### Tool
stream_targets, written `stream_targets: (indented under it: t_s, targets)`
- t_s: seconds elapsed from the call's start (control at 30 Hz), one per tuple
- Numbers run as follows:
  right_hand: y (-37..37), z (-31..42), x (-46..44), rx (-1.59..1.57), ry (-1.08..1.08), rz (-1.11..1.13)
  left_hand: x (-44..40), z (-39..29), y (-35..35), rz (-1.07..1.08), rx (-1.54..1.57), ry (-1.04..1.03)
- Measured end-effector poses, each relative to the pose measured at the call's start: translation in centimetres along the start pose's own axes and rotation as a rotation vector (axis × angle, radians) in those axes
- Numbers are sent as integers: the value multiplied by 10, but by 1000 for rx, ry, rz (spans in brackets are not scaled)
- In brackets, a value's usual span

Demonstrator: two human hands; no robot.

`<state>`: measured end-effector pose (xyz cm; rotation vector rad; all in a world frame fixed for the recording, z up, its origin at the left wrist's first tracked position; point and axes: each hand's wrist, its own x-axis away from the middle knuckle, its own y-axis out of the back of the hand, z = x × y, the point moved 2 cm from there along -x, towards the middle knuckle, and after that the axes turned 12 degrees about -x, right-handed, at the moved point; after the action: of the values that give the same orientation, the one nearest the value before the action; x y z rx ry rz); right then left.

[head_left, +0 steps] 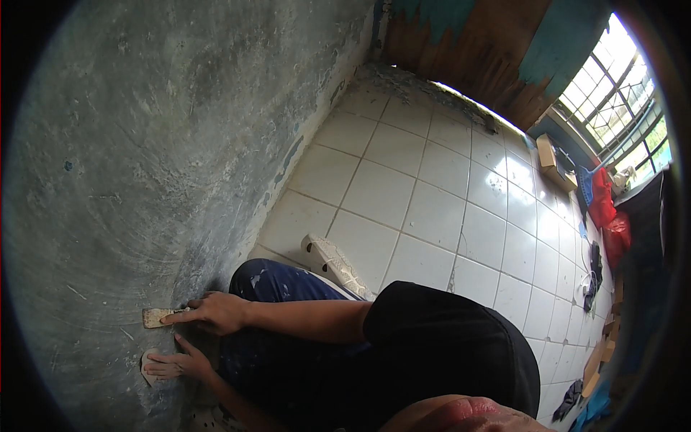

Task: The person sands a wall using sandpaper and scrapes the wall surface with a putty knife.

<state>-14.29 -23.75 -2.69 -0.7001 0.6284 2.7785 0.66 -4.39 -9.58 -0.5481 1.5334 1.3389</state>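
My right hand is closed on a putty knife with a pale, stained blade, its index finger stretched along the tool toward the grey wall. Just below it in the view, my left hand has its fingers extended over a small pale flat piece at the wall, its thumb spread apart. Fingers partly cover this piece, so its full shape is hidden. The two hands are close together but apart.
White floor tiles lie beside the wall. My bent knee and a light shoe are near my right arm. A worn door stands at the top. Cardboard and red bags lie on the right.
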Motion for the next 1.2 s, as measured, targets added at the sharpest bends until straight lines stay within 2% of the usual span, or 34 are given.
stream_targets:
  t_s: [1.2]
  targets:
    - [1,1,0,-14,3,-8,0,0,1,3,-2,-12]
